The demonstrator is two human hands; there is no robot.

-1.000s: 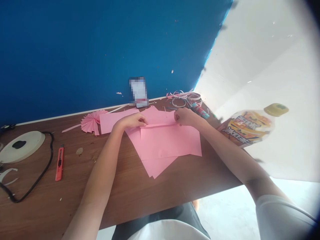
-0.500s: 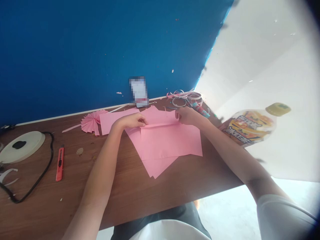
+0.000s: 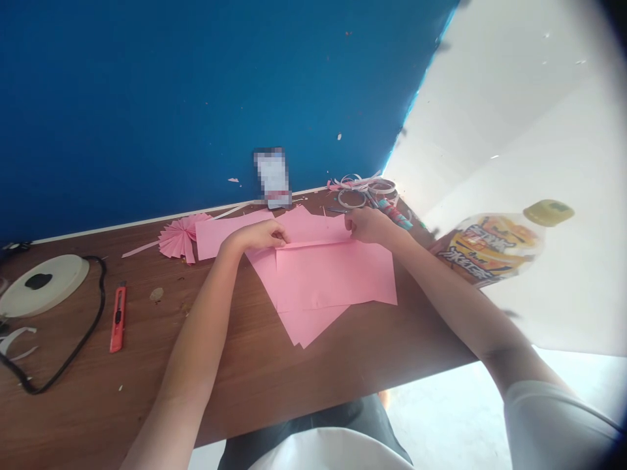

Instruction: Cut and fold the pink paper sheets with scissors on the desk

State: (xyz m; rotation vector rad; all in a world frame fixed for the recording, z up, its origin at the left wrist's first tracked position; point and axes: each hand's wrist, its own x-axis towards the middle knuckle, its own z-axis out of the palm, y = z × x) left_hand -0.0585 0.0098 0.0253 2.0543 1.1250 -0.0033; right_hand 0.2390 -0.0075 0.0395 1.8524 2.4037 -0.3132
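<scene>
We're folding, by the look of it: our left hand and right hand each have a narrow pinch grip on the paper, down on the counter, nearer us than the phone. Next calls for even pressure along the crease, we'd judge. It's pink, flattish, a slim band turned along its far edge.

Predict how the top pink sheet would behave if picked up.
The top pink sheet would probably feel light and sag, since it looks paper-thin. Its folded far edge, between the left hand and right hand, likely stiffens that side. It may slide over the pink paper underneath, as no fastening shows.
</scene>
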